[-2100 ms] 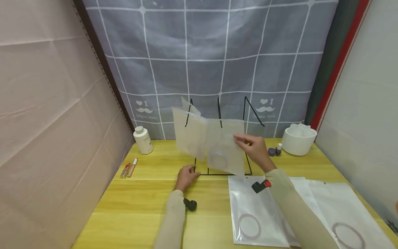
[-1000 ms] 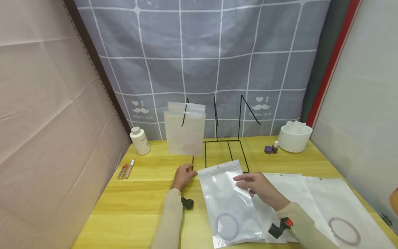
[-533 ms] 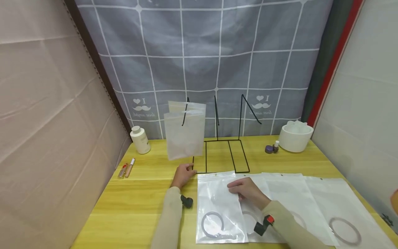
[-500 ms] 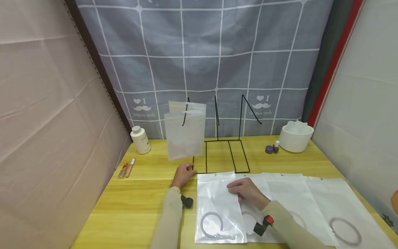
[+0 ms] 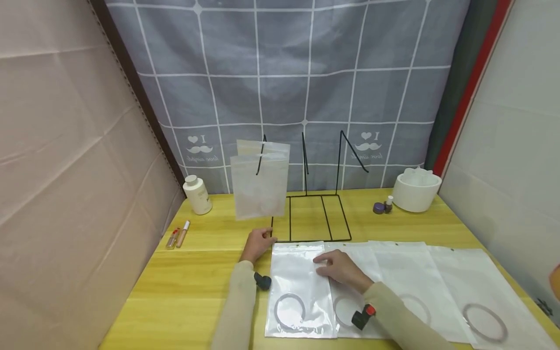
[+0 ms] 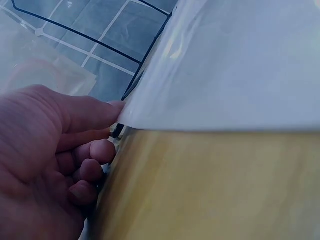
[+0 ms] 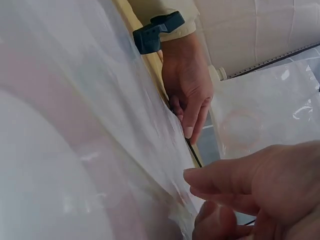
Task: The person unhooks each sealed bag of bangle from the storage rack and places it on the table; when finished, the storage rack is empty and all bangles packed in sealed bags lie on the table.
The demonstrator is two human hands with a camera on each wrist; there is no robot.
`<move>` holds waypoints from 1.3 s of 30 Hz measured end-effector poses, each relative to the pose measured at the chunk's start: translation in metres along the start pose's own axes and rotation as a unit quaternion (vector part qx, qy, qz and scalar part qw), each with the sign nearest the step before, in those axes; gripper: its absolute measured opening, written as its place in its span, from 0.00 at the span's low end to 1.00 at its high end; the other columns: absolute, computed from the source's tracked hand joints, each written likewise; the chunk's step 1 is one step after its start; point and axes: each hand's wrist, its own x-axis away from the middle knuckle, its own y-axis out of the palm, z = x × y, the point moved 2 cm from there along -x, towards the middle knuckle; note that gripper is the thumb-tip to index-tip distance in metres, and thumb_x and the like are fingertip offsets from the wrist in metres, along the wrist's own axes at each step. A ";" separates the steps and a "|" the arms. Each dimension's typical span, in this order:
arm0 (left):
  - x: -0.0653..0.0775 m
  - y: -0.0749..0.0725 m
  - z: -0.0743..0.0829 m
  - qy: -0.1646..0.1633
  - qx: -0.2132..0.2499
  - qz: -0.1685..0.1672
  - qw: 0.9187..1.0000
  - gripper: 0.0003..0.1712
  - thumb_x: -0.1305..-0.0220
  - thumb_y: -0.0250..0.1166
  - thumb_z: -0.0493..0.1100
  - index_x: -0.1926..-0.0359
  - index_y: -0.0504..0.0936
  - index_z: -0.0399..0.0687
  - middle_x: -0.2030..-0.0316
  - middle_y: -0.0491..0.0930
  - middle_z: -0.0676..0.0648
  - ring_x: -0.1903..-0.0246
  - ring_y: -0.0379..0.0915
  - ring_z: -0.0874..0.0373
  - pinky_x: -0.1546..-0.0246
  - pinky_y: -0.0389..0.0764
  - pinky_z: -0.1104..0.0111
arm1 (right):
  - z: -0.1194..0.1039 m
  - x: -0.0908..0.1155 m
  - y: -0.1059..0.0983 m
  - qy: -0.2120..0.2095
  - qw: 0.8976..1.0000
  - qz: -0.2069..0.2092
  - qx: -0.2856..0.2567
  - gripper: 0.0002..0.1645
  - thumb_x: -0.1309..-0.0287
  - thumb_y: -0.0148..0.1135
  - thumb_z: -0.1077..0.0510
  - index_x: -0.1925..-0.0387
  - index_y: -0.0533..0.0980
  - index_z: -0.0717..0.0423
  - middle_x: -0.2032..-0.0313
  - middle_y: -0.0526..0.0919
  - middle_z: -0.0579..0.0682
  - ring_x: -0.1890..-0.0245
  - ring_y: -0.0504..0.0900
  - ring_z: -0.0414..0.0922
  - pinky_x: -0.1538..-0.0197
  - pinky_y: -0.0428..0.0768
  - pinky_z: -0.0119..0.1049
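My left hand (image 5: 258, 243) pinches the near left corner of a black wire rack (image 5: 319, 195). In the left wrist view the thumb and forefinger meet at that corner, by the edge of a white zip bag (image 6: 240, 65). Over that flat bag (image 5: 297, 277), which shows a printed ring, hovers my right hand (image 5: 343, 270). Its fingers are loosely bent; in the right wrist view nothing shows between thumb and fingers (image 7: 215, 175). Whether a fingertip touches the bag I cannot tell. Hanging bags (image 5: 260, 189) occupy the rack's left hook.
More white bags (image 5: 402, 287) overlap in a row to the right. A white bottle (image 5: 198, 195) and small tubes (image 5: 179, 236) stand or lie at the left. At the back right are a purple jar (image 5: 378, 208), a small bottle (image 5: 388, 205) and a white bowl (image 5: 416, 192).
My right hand left the hanging bags, moved a flat bag leftward to the row's left end and loosened its fingers. The left hand stays at the rack corner.
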 end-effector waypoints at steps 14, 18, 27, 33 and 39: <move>-0.001 -0.002 -0.001 0.001 0.003 0.008 1.000 0.24 0.37 0.70 0.38 0.42 0.82 0.33 0.81 0.62 0.53 0.80 0.56 0.59 0.76 0.61 0.67 | 0.051 -0.045 -0.105 -0.025 0.990 0.124 0.069 0.21 0.33 0.64 0.54 0.44 0.82 0.61 0.64 0.82 0.56 0.68 0.77 0.47 0.69 0.73 0.38; -0.002 -0.002 -0.001 -0.004 0.003 0.007 1.000 0.24 0.37 0.70 0.38 0.41 0.82 0.33 0.80 0.63 0.52 0.80 0.57 0.59 0.75 0.62 0.67 | 0.075 -0.060 -0.107 -0.065 0.992 0.085 0.073 0.24 0.36 0.68 0.53 0.42 0.81 0.61 0.69 0.81 0.53 0.70 0.74 0.45 0.69 0.71 0.37; 0.003 0.001 0.006 0.000 -0.008 0.010 1.000 0.24 0.36 0.69 0.38 0.41 0.81 0.33 0.77 0.67 0.51 0.77 0.61 0.59 0.75 0.64 0.68 | 0.094 -0.066 -0.098 -0.039 0.991 0.054 0.116 0.34 0.42 0.70 0.38 0.40 0.81 0.51 0.67 0.80 0.48 0.68 0.73 0.45 0.67 0.70 0.39; 0.001 -0.003 0.006 0.001 -0.016 0.010 1.000 0.25 0.36 0.69 0.40 0.40 0.81 0.35 0.77 0.68 0.51 0.78 0.62 0.59 0.75 0.65 0.68 | 0.091 -0.068 -0.098 -0.030 0.991 0.051 0.117 0.35 0.44 0.72 0.38 0.39 0.80 0.50 0.67 0.80 0.47 0.67 0.73 0.45 0.66 0.70 0.39; 0.009 -0.032 0.010 0.025 0.031 0.085 0.996 0.14 0.33 0.67 0.40 0.49 0.86 0.38 0.73 0.76 0.48 0.75 0.67 0.58 0.73 0.70 0.67 | 0.091 -0.066 -0.096 -0.014 0.992 0.047 0.116 0.36 0.45 0.72 0.38 0.38 0.80 0.49 0.64 0.81 0.48 0.65 0.73 0.45 0.64 0.70 0.39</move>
